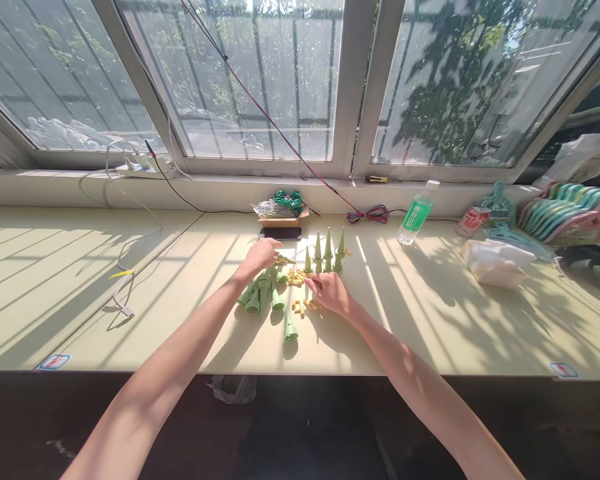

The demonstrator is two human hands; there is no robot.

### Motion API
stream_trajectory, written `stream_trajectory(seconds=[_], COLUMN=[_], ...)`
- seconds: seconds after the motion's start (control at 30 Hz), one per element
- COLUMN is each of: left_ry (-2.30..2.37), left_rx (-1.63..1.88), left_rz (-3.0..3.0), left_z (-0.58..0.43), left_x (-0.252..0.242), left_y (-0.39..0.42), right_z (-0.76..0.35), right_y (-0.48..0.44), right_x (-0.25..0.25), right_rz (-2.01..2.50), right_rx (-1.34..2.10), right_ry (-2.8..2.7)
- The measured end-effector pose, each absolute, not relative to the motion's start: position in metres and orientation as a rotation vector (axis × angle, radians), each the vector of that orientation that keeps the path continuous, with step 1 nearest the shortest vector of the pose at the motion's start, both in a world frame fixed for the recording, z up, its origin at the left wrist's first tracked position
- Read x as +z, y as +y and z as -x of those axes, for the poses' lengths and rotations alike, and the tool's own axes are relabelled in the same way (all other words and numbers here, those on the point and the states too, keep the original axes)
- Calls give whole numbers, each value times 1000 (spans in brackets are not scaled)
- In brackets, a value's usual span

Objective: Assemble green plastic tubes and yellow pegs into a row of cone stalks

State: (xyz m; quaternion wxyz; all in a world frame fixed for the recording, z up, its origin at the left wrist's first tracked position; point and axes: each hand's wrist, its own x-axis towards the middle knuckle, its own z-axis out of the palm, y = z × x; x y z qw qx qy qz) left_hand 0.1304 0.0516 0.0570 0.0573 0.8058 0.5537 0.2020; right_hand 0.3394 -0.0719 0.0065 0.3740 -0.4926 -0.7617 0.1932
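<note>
A green label is worn by a clear bottle at the far right of a sunlit table, its pale lettering too small to be read. White script on a red can, tilted farther right, is likewise illegible, as are the marks on two stickers, one at the near left edge and one at the near right. At the table's middle, the left hand is held partly closed above a cluster of lying green cones; whether anything is gripped cannot be told. The right hand is curled, thumb and fingers drawn close together at a scatter of small yellow pieces; whether one is pinched cannot be told. Just beyond it, four pointed green cones are stood upright in a row. A dark phone is laid farther off, in front of a small open box.
</note>
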Motion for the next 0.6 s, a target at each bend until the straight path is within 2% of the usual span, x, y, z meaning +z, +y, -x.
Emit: stream_trajectory(seconds=[0.37,0.6], left_ry=[1728,1672], left_rx=[169,129], left_rz=[-2490,-2539], left_z=[-140,-141], left_x=[55,53], left_y=[54,53], right_z=[-340,-341], right_y=[-72,-73], right_x=[4,6], right_rz=[1286,1295], right_rx=[399,422], right_ry=[-1978,-1988])
